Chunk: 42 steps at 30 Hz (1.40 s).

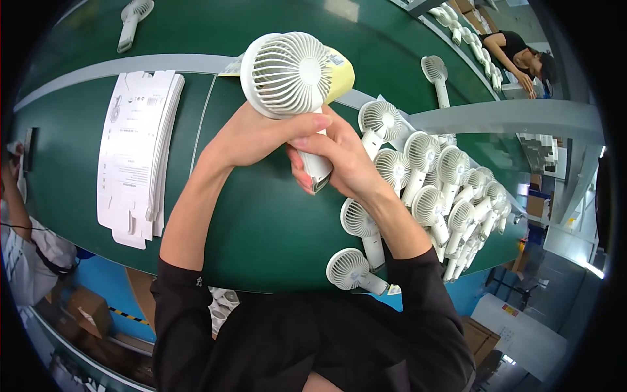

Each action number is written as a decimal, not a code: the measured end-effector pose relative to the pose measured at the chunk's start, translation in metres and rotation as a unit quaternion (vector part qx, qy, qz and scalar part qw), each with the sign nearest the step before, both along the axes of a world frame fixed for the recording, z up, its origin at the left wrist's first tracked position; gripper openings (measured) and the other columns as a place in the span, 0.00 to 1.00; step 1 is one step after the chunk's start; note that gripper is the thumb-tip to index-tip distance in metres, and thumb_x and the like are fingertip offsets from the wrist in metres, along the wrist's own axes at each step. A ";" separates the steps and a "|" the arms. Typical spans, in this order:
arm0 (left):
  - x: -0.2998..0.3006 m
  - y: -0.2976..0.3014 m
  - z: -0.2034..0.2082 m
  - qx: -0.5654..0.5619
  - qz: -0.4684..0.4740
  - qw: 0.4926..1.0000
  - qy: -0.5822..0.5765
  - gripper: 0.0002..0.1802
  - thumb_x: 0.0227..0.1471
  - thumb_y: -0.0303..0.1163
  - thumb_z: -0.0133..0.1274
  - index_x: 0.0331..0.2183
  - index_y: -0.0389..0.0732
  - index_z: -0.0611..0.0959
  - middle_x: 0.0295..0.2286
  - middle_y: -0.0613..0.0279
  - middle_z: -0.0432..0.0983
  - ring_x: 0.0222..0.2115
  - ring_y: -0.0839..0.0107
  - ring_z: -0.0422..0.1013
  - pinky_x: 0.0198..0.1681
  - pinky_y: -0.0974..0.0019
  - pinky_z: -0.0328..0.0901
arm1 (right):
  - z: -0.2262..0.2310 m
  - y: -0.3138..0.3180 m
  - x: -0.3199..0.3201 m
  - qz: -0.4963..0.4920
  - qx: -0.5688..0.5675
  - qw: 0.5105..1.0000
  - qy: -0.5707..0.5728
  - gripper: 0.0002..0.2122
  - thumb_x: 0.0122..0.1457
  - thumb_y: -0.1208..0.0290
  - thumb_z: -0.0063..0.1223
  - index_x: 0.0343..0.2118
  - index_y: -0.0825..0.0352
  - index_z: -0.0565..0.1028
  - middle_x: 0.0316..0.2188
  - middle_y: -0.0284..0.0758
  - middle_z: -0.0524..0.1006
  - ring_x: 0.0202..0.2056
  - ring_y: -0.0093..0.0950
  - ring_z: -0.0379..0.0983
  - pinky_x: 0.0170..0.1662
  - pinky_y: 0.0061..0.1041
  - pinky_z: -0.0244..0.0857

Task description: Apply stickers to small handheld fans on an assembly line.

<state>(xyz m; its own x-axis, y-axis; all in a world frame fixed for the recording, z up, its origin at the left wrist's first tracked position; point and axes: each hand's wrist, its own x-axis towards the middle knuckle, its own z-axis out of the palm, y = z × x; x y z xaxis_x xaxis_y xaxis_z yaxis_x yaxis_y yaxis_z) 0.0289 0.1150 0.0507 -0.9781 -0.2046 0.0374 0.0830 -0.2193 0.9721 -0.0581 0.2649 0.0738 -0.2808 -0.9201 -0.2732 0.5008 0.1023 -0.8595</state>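
At the left edge you have a co-worker's arm (17, 208) beside the green surface (255, 228). To the right of it, a stack of flattened white cartons (134, 157) lies on your side of a grey rail (176, 63); beyond the rail, at the far left, lies a lone white fan (132, 23). In the middle, your left hand (255, 134) grasps the handheld fan (310, 72) just under its round head, thumb across the front, the other fingers largely hidden behind it. The fan is raised over the surface, head up and handle slanting down toward you. A yellow item (343, 77) shows behind its head, partly covered. Your right hand (346, 153) grips the same fan lower down, its fingers curled around the handle. To the right of that hand, many white fans (429, 206) lie crowded together, some overlapping, with one near fan (348, 269) close to your right sleeve (424, 287). Farther off, a single fan (434, 68) lies across the rail, and at the far right a person (513, 52) leans beside a row of fans (480, 52).
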 end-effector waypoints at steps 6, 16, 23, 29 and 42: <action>-0.008 0.008 -0.009 0.150 0.053 0.987 -0.009 0.18 0.53 0.33 0.62 0.43 0.32 0.79 0.31 0.61 0.80 0.25 0.76 0.75 0.26 0.72 0.71 | 0.008 0.000 0.012 -0.076 0.031 0.980 0.181 0.16 0.63 0.74 0.53 0.49 0.68 0.61 0.27 0.36 0.73 0.21 0.22 0.72 0.23 0.23 0.68; -0.006 0.027 -0.003 0.251 0.052 0.967 -0.005 0.27 0.46 0.26 0.65 0.48 0.34 0.76 0.40 0.60 0.77 0.40 0.72 0.75 0.43 0.65 0.72 | 0.010 0.005 0.028 -0.149 0.049 0.894 0.420 0.19 0.60 0.75 0.55 0.49 0.72 0.58 0.35 0.51 0.77 0.33 0.40 0.79 0.34 0.35 0.72; -0.002 0.025 -0.003 0.229 0.061 0.971 0.003 0.27 0.45 0.24 0.65 0.49 0.35 0.76 0.40 0.60 0.77 0.40 0.71 0.75 0.43 0.65 0.71 | 0.011 0.004 0.033 -0.121 0.068 0.880 0.454 0.20 0.60 0.76 0.54 0.48 0.75 0.57 0.35 0.56 0.77 0.35 0.56 0.77 0.36 0.43 0.71; -0.002 0.019 -0.011 0.198 0.049 0.979 -0.001 0.31 0.43 0.27 0.67 0.50 0.35 0.75 0.40 0.61 0.76 0.41 0.71 0.74 0.44 0.65 0.71 | 0.006 0.007 0.036 -0.143 0.053 0.878 0.454 0.21 0.60 0.76 0.54 0.51 0.73 0.58 0.36 0.54 0.78 0.35 0.52 0.79 0.37 0.41 0.72; -0.011 -0.024 0.002 0.222 0.253 0.934 0.117 0.23 0.61 0.37 0.52 0.53 0.32 0.74 0.48 0.56 0.74 0.49 0.67 0.71 0.55 0.61 0.65 | -0.006 0.004 0.035 -0.137 0.081 0.891 0.425 0.19 0.63 0.68 0.57 0.49 0.72 0.61 0.32 0.41 0.77 0.28 0.25 0.75 0.31 0.27 0.69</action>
<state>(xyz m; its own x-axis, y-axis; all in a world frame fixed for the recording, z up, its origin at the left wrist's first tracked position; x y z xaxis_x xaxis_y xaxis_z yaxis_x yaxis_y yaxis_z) 0.0183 0.0909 0.0526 -0.7277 -0.6847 0.0406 0.4848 -0.4717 0.7365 -0.0234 0.2692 0.0678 -0.6575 -0.7531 0.0218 -0.2982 0.2335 -0.9255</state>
